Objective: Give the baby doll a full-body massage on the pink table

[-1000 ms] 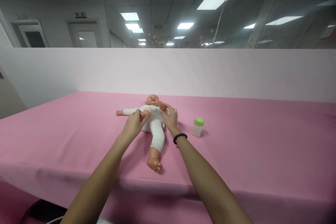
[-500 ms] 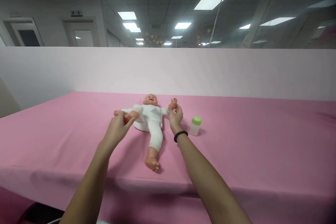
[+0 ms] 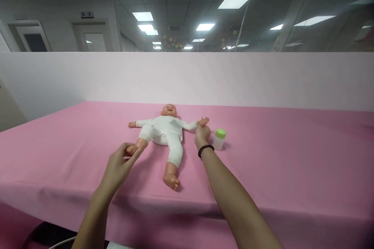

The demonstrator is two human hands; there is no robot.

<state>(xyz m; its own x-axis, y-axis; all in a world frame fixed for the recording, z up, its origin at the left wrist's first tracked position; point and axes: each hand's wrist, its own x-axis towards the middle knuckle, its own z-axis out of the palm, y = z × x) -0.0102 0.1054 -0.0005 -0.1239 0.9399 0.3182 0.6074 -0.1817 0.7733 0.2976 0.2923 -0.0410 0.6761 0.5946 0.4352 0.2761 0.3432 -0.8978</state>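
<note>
A baby doll (image 3: 167, 129) in a white long-sleeved suit lies on its back on the pink cloth, with bare plastic hands and feet. My left hand (image 3: 118, 166) grips the doll's bent-out foot (image 3: 132, 149), its fingers curled around it. My right hand (image 3: 202, 134), with a black bead bracelet (image 3: 206, 150) on the wrist, holds the doll's outstretched hand (image 3: 203, 121) at the end of its sleeve. Just right of that hand stands a small plastic bottle (image 3: 219, 140) with a green cap, not touched.
The pink-covered table (image 3: 277, 155) spans the view, its front edge hanging below my forearms. A pale partition (image 3: 187, 78) runs along its far side, with glass and an office ceiling beyond. A dark object and white cable (image 3: 62, 239) lie below the front edge.
My left hand has moved down and left, drawing the doll's leg out from over its body. My right hand has moved right, spreading the doll's arm outward.
</note>
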